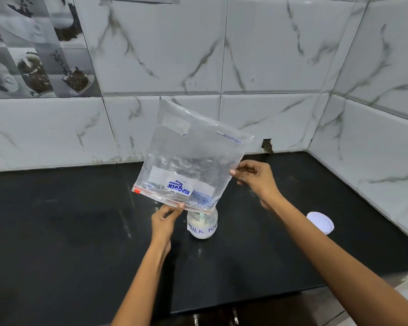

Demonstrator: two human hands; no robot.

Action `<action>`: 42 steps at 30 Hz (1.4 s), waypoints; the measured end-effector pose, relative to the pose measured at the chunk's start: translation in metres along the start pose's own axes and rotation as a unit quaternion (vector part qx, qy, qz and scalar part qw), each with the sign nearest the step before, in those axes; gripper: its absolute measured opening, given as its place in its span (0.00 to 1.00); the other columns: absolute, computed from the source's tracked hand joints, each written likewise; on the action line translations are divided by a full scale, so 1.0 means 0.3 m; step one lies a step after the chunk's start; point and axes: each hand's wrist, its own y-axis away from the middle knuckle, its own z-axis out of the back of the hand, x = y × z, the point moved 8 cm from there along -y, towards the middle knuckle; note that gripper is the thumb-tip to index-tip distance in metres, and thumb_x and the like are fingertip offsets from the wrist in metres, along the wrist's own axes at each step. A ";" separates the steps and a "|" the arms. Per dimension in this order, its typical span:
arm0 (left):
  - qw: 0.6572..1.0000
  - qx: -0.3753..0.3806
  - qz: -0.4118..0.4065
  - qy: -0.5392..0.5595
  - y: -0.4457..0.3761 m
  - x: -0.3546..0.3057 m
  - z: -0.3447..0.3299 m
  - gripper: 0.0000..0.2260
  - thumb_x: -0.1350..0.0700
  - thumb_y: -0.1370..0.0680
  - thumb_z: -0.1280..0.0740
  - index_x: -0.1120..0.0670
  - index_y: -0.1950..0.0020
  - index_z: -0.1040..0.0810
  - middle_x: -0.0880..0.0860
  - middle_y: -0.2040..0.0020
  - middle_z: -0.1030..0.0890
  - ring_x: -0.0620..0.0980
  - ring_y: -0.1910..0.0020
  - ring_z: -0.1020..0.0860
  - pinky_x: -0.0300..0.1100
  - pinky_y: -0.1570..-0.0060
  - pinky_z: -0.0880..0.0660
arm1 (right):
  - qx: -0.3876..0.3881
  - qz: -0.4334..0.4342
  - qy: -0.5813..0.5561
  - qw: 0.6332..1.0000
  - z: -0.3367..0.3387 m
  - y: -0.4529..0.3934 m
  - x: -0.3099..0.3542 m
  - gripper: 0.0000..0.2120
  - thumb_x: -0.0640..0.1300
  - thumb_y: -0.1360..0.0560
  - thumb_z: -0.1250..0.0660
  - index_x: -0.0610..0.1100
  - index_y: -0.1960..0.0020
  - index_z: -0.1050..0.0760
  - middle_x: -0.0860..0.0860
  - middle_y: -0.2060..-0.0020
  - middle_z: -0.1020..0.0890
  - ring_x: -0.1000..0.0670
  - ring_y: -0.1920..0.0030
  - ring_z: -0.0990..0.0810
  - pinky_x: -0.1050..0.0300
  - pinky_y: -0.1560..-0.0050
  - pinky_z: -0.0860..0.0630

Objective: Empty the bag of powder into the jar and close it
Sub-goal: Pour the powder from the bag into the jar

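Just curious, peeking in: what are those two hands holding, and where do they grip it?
Both hold the upside-down plastic bag: left hand pinches its zip edge, right hand its side edge.

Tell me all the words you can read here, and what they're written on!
"ZIPOUCH Freezer Bag": blue print, upside down, on the bag.
"MILK PO...": handwritten label on the jar; the rest curves out of sight.
Small blue print along the bag's edges: too tiny to read.

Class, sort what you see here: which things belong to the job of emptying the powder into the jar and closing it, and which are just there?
Part of the job:
clear plastic zip bag
labelled clear jar of white powder
round white lid
left hand
right hand

Just there:
black countertop
white marbled wall tiles
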 end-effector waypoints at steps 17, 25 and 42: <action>1.000 -0.020 0.009 0.001 0.017 0.017 0.012 0.09 0.59 0.27 0.27 0.58 0.48 0.16 0.53 0.47 0.16 0.42 0.47 0.20 0.30 0.51 0.28 | -0.006 0.093 0.043 0.995 -0.053 -0.041 0.088 0.08 0.34 0.35 0.24 0.43 0.63 0.21 0.48 0.66 0.16 0.56 0.63 0.16 0.64 0.55 0.20; 1.000 -0.020 0.018 0.013 0.011 0.026 -0.010 0.08 0.57 0.28 0.26 0.55 0.50 0.16 0.52 0.50 0.15 0.39 0.50 0.19 0.33 0.48 0.28 | -0.009 0.036 0.025 0.999 -0.075 -0.034 0.019 0.07 0.40 0.33 0.24 0.44 0.58 0.21 0.48 0.63 0.17 0.53 0.64 0.18 0.64 0.69 0.23; 0.999 -0.032 0.013 0.028 0.018 0.025 -0.006 0.09 0.58 0.27 0.27 0.56 0.48 0.17 0.53 0.48 0.15 0.41 0.48 0.19 0.34 0.47 0.27 | -0.010 -0.018 0.021 1.000 -0.150 0.004 -0.148 0.05 0.35 0.32 0.25 0.39 0.57 0.18 0.45 0.65 0.16 0.53 0.64 0.17 0.64 0.60 0.20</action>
